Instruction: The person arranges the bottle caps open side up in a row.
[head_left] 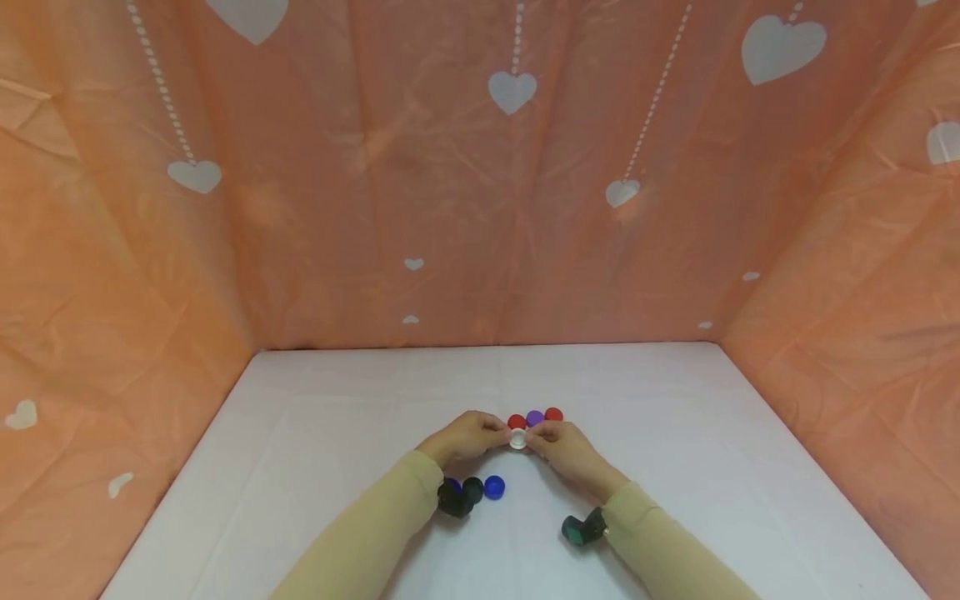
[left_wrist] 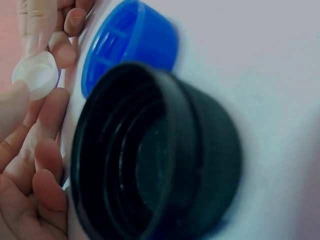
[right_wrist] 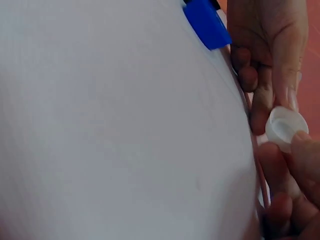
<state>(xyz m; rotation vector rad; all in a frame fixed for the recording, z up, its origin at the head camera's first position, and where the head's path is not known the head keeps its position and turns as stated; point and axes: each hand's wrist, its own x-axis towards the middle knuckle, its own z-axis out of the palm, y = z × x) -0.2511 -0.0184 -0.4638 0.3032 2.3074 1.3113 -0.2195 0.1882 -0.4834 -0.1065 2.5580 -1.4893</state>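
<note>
A small white bottle cap [head_left: 518,439] is held between both hands, its hollow side showing in all three views. My left hand [head_left: 467,437] pinches its left edge between thumb and finger, and my right hand [head_left: 572,452] pinches the right edge. Just beyond the fingers sit a red cap [head_left: 516,422], a purple cap [head_left: 535,418] and another red cap [head_left: 553,414] in a row. Close to the left wrist lie a black cap [left_wrist: 210,155], hollow and ridged inside, and a blue cap [left_wrist: 157,42]. Part of a second blue cap [head_left: 453,483] shows behind the wrist camera.
A white cloth-covered table [head_left: 337,392] carries the caps. Orange curtains [head_left: 450,208] with white hearts close it in at the back and both sides. Dark cameras are strapped to the left wrist [head_left: 453,502] and the right wrist [head_left: 583,528], near the tabletop.
</note>
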